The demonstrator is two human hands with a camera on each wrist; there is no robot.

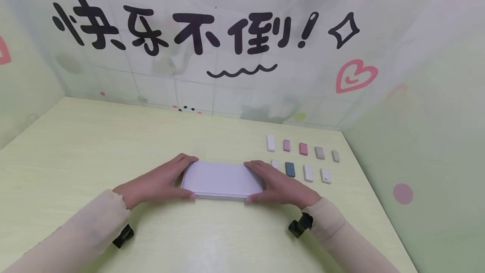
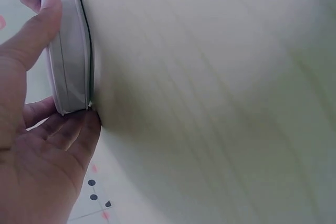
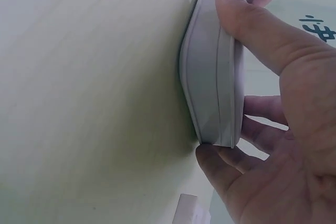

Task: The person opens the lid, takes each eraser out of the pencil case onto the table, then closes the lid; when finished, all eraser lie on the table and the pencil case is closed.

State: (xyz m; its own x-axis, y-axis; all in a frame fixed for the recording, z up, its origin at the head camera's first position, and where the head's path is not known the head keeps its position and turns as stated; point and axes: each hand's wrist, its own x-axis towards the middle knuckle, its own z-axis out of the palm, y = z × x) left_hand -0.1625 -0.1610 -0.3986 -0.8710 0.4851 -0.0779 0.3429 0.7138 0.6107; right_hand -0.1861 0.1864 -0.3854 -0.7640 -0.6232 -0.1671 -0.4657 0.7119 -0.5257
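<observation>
A flat, closed, pale lavender case (image 1: 223, 179) with rounded edges lies in the middle of the table in the head view. My left hand (image 1: 159, 182) grips its left end, thumb on the near side and fingers at the far corner. At the other end my right hand (image 1: 282, 185) holds it the same way. The left wrist view shows the case's side wall (image 2: 71, 51) with a thin seam along it. In the right wrist view, the thumb presses the same near wall (image 3: 207, 72) and the fingertips reach its far edge. The case's underside is hidden.
Several small rounded blocks stand in two rows right of the case, among them a red one (image 1: 303, 148), a dark blue one (image 1: 290, 169) and a white one (image 1: 270, 143). A printed wall (image 1: 242, 92) borders the table's back; a green wall (image 1: 428, 151) stands at right.
</observation>
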